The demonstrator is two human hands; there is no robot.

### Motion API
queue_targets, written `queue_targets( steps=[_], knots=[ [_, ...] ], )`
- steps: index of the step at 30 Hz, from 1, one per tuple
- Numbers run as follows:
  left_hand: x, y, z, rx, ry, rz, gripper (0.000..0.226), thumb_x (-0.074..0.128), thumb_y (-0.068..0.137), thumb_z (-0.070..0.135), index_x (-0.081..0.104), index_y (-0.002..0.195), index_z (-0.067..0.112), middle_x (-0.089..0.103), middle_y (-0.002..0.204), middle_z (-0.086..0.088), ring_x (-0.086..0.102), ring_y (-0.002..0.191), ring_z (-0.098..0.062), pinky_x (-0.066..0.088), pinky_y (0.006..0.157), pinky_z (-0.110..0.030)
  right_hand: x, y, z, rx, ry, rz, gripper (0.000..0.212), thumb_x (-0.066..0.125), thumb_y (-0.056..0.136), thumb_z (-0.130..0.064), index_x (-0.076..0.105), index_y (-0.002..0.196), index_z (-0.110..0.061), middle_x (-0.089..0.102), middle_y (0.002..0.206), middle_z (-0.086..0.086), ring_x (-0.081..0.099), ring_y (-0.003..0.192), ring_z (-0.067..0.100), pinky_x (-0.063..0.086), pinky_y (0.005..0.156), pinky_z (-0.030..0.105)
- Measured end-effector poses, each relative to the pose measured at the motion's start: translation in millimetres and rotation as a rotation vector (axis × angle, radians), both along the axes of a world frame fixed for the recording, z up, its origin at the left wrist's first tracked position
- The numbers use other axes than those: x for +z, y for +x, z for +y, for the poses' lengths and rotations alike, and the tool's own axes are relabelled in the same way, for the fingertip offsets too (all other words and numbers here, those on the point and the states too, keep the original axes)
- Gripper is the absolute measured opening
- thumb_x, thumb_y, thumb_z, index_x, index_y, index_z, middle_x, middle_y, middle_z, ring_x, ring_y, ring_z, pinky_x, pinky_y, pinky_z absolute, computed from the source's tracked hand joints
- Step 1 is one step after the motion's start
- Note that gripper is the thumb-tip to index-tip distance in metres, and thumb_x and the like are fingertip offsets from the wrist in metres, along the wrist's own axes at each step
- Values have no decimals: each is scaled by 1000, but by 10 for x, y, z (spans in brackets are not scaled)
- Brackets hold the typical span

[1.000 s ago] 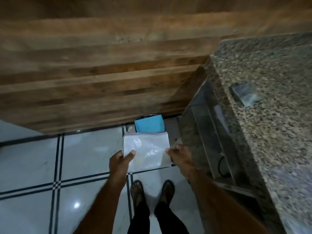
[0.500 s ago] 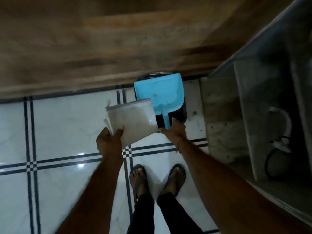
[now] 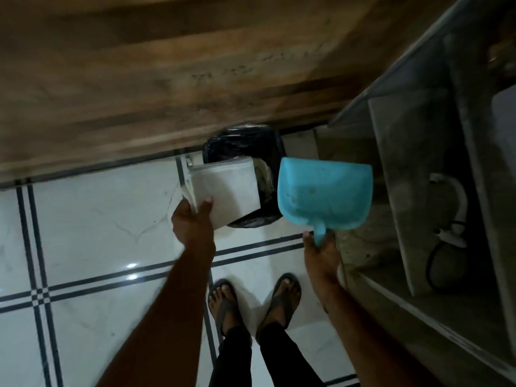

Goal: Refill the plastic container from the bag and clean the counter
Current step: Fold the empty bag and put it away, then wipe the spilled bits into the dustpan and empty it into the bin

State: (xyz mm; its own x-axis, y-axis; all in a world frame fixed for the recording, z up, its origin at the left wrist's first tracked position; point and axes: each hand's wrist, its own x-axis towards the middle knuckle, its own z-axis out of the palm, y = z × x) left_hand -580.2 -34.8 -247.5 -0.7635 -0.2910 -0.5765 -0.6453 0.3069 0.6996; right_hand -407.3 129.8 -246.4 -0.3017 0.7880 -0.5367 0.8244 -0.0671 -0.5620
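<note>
Both forearms are showing bare, no sleeves reaching the left hand (image 3: 192,224) or right hand (image 3: 321,258); at the lower centre of the frame, dark flip-flops (image 3: 283,300) and narrow black trousers (image 3: 251,356) are being worn

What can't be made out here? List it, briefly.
- Bin contents: head view, hidden by the empty bag in the left hand and by darkness.
- Dustpan handle end: covered by the right hand.
- Counter top: cut off at the right edge.
</note>
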Motion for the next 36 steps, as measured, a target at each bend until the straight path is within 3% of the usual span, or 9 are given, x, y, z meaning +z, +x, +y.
queue_targets(
  steps=[3, 6, 10, 14, 16, 21, 25, 33, 36],
  knots=[
    [46, -98, 295, -185, 8, -59, 18, 72, 94, 20, 68, 107, 8, 69, 92, 2, 62, 86, -19, 52, 64, -18, 210, 274, 24, 59, -4, -35, 42, 67, 97, -26, 58, 129, 0, 59, 108, -3, 63, 102, 22, 42, 86, 20],
    [196, -121, 448, -306, -11, -180, 45, 73, 93, 17, 60, 135, 9, 68, 127, -10, 63, 106, -21, 46, 81, -23, 333, 456, 15, 27, -40, -12, 50, 62, 92, -49, 62, 117, -6, 67, 99, 2, 69, 99, 32, 55, 89, 46],
    [824, -32, 593, -471, -89, -120, 47, 71, 95, 26, 56, 137, 12, 66, 126, -4, 60, 111, -19, 39, 84, -21, 859, 612, 19, 31, -92, 14, 34, 67, 97, -30, 66, 115, -2, 73, 104, 13, 66, 93, 21, 50, 82, 20],
    [1679, 220, 846, -676, -99, -49, 64, 71, 93, 42, 48, 147, 18, 61, 142, -7, 58, 131, -26, 43, 103, -28, 1507, 961, -53, -104, -187, 99, 86, 51, 73, -90, 71, 101, -11, 77, 95, 6, 70, 90, 19, 58, 85, 39],
    [2173, 392, 977, -774, -95, -12, 72, 71, 91, 46, 45, 151, 16, 56, 147, -9, 54, 136, -26, 38, 106, -26, 1838, 1187, -90, -142, -201, 105, 97, 42, 67, -99, 72, 97, -12, 77, 91, 6, 72, 90, 23, 57, 84, 41],
    [3251, 890, 1319, -1033, -124, 151, 88, 58, 83, 66, 44, 151, 12, 51, 152, -15, 49, 139, -33, 42, 114, -48, 2832, 1564, -67, -241, -316, 119, 45, 64, 91, -58, 68, 82, -15, 68, 70, 0, 64, 71, 20, 54, 71, 37],
    [3846, 1174, 1761, -1127, -122, 395, 86, 53, 85, 66, 44, 150, 11, 50, 149, -15, 48, 138, -32, 38, 114, -41, 3138, 1791, -14, -284, -277, 176, 44, 59, 91, -64, 60, 74, -24, 60, 59, -3, 57, 57, 16, 44, 58, 30],
    [4425, 1159, 3146, -1461, -252, 1021, 74, 51, 86, 63, 55, 137, 9, 52, 139, -19, 48, 126, -39, 44, 98, -50, 3378, 2012, 50, -351, -246, 211, 39, 59, 92, -64, 67, 89, -25, 63, 69, -9, 55, 55, -1, 37, 48, 11],
    [4410, 1003, 3714, -1667, -407, 1014, 75, 57, 85, 65, 53, 138, 12, 52, 140, -21, 48, 126, -41, 42, 101, -50, 3417, 2189, -59, -384, -240, 125, 38, 56, 97, -60, 66, 98, -23, 61, 78, -13, 55, 64, -1, 38, 48, 10]
  ],
)
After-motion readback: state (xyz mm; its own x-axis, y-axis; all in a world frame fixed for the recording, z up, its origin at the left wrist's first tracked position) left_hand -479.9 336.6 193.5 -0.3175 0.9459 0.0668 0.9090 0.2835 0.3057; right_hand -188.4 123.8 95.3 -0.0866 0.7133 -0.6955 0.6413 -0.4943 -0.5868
